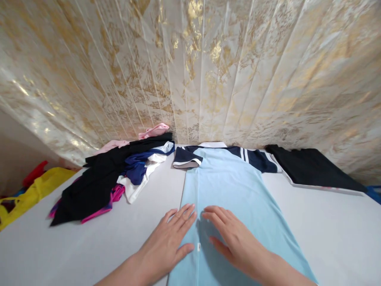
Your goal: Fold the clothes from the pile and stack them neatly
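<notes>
We'd call this a room in a home, probably a living room or bedroom; we can't tell which. Best clue: the pleated cream curtain [208, 79] with a shiny gold pattern, household decor, spanning the whole back. Plain wall [14, 141] at far left. In front of the curtain we have a white table [321, 226] with everyday clothing on it: a mixed heap of clothes [98, 186] at left, a light blue shirt [229, 190] laid flat mid-table, flat black clothes [315, 169] at right. Past the left edge we see a yellow cloth [44, 188]. Reads domestic to us.
</notes>
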Tool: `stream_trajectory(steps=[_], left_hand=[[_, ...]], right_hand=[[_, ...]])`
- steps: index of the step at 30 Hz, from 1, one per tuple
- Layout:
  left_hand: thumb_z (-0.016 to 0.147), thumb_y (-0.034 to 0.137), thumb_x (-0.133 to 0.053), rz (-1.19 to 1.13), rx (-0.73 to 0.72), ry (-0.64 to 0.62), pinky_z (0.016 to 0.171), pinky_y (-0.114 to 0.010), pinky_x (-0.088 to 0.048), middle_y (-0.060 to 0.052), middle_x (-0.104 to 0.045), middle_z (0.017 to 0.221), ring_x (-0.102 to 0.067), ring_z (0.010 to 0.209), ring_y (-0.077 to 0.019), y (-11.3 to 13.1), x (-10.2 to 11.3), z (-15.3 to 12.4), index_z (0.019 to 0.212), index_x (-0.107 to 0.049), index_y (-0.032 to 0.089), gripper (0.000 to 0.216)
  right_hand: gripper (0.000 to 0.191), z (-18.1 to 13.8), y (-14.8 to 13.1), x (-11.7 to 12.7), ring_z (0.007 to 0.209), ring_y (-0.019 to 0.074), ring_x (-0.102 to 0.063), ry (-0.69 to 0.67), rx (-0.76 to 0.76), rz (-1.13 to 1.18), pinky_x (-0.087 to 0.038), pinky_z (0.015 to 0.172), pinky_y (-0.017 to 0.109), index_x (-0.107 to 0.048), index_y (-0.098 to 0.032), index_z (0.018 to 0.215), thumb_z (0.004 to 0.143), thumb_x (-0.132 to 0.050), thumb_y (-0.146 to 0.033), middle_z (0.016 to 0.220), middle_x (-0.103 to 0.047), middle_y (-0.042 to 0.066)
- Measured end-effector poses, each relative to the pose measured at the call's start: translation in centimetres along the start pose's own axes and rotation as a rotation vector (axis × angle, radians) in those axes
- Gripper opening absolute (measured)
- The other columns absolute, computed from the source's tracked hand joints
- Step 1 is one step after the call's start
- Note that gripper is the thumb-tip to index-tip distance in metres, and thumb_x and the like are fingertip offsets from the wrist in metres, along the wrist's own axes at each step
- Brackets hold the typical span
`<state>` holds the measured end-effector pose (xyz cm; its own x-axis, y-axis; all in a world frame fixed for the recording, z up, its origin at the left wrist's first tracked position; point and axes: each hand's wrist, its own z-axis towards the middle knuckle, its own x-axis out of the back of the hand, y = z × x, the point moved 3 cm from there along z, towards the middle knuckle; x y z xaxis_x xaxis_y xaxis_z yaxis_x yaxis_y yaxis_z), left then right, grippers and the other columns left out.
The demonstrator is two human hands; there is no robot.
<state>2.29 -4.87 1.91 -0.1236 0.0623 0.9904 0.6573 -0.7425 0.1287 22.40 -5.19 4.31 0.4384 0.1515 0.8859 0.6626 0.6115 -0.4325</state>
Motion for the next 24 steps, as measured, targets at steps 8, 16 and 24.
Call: stream_trajectory(steps=[8, 16, 24], left_hand=[[0.097, 0.045, -0.045, -0.067, -0.116, 0.007, 0.111, -0.04, -0.025, -0.011, -0.026, 0.155, -0.025, 0.142, -0.0243, 2.2, 0.5, -2.2, 0.152, -0.012, 0.019, 0.069], [0.095, 0.023, -0.04, -0.293, -0.147, 0.187, 0.093, -0.033, -0.041, -0.009, -0.062, 0.113, -0.055, 0.106, -0.0207, 2.7, 2.5, -4.9, 0.101, -0.054, 0.02, 0.016], [0.095, 0.019, -0.045, -0.301, -0.195, 0.12, 0.08, -0.029, -0.041, -0.003, -0.062, 0.088, -0.054, 0.082, -0.017, 4.2, 3.0, -6.6, 0.087, -0.052, 0.02, 0.011]], right_hand=[[0.034, -3.8, -2.8, -0.8, 0.103, 0.0197, -0.056, -0.009, 0.142, 0.072, -0.048, 0.086, 0.032, -0.055, -0.023, 0.112, 0.081, -0.054, -0.01, 0.12, -0.06, 0.008], [0.006, -3.5, -5.3, -4.5, 0.072, 0.0122, -0.051, 0.096, 0.446, -0.087, -0.038, 0.063, 0.026, -0.055, -0.025, 0.095, 0.095, -0.054, -0.03, 0.097, -0.065, -0.003], [0.015, -3.6, -5.4, -4.9, 0.07, 0.0132, -0.049, 0.125, 0.475, -0.039, -0.033, 0.065, 0.029, -0.054, -0.024, 0.103, 0.101, -0.041, -0.029, 0.098, -0.066, -0.002]])
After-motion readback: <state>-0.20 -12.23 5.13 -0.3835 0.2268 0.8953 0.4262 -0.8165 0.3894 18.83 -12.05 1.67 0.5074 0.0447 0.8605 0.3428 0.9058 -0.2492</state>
